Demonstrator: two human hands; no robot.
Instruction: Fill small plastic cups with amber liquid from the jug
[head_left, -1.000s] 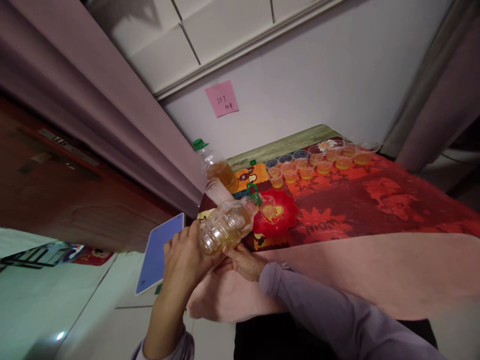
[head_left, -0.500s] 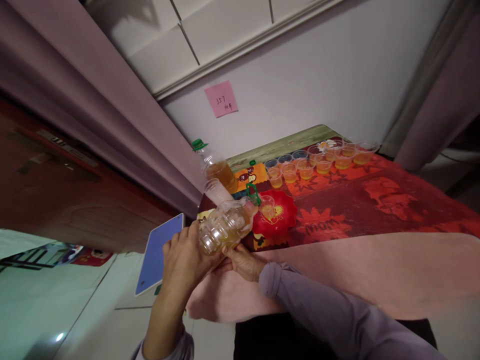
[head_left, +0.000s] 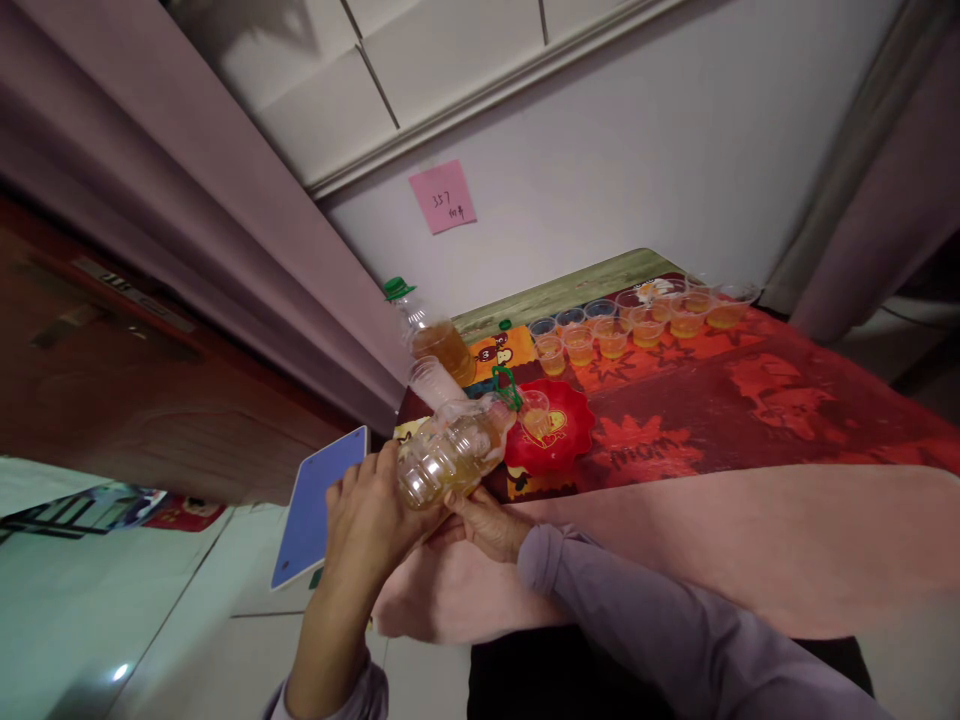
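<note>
While my left hand and right hand both grip the tilted bottle, its mouth hangs over the cup on the red plate.

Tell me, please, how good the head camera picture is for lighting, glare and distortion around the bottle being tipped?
Head view: dim, warm indoor light; strongly tilted and wide-angle, so the wall and table edge slant. The tipped bottle, held by the left hand and right hand, is slightly soft, with small highlights on its plastic. A glare spot sits on the floor. The far cups are small and indistinct.
</note>
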